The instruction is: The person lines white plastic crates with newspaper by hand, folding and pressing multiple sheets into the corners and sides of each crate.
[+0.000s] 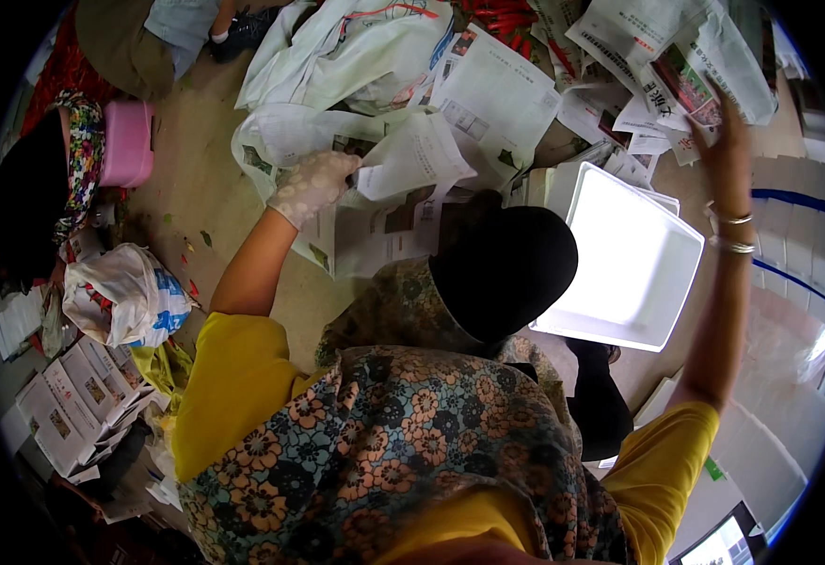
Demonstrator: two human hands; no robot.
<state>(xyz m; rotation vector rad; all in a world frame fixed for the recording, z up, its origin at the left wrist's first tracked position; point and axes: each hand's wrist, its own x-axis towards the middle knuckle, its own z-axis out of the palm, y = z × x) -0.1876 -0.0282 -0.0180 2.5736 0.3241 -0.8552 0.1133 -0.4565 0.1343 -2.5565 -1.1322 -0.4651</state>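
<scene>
My left hand [314, 185], in a thin pale glove, is closed at the rim of a white plastic bag [276, 132], with a newspaper sheet [412, 158] pinched at its fingers. More newspaper lines or lies against this bag, and its inside is mostly hidden. At the upper right my right hand [728, 155], bare and slightly blurred, reaches to a heap of newspapers [680, 89]. Its thumb and fingers are apart and touch or overlap a printed sheet. Bangles circle that wrist. Between my arms stands a white rectangular tub [624, 268], tilted beside my knee.
Red chili peppers [499, 14] lie behind a large white bag [346, 56]. On the left are a pink stool [128, 143], a person [31, 188] and a white sack [125, 295] containing something red. A newspaper stack [73, 405] sits below it. White foam boxes [789, 226] line the right.
</scene>
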